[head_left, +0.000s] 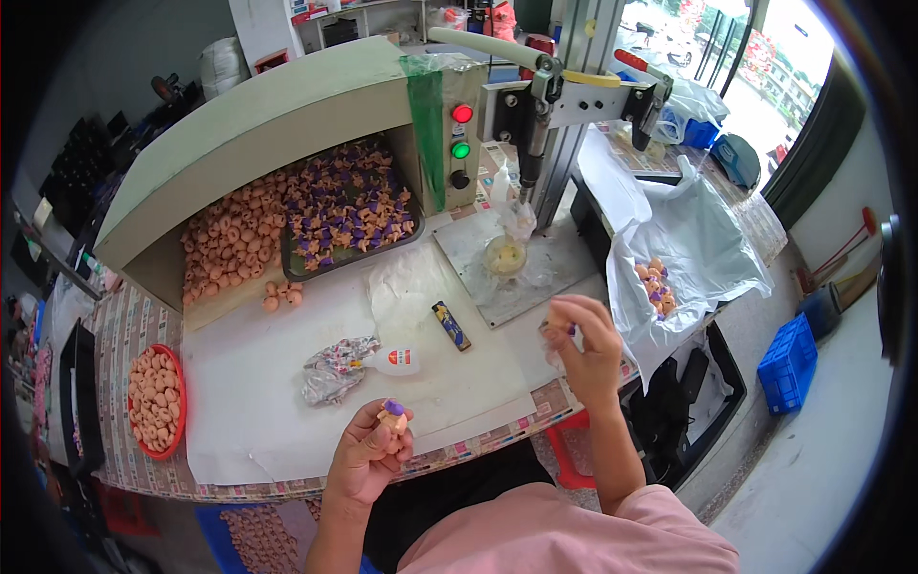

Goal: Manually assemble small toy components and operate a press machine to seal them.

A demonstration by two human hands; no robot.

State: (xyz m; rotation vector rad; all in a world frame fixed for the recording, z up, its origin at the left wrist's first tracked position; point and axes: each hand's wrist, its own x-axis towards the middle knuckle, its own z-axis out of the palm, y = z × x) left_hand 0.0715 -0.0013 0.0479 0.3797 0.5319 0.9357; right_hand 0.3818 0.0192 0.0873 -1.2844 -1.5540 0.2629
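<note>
Head view, clock from frame centre: left hand [363, 461] at 7, fingers closed round a small figure [390, 423], peach with a purple part at its upper end, roughly upright; lower half partly covered by fingers. Right hand [595, 356] at 4, thumb and fingertips pinching a small peach piece [558, 322] with a dark or purple patch; too small and covered to read its shape. Both hands off the white sheet [459, 402], well apart. Around: 10 o'clock, a dark tray [418, 226] full of peach-and-purple figures, inside a beige housing [277, 105] with red and green lights on its right post. Left of the tray, same housing, a heap of round peach parts [225, 239]; a few more lie just outside. Red basket [179, 421] at 8, filled with peach parts. 3 o'clock, a box with a pale liner [708, 239], a small pile of peach-and-purple pieces [655, 287] in it. In the way: lever press [537, 124] at 1 over a metal plate [478, 287], which carries a clear bowl [504, 255]; white bottle [397, 362] touching crumpled foil [335, 371] at 7 to 8, between left hand and tray; dark-blue-and-yellow carton [450, 326] near 6.
</note>
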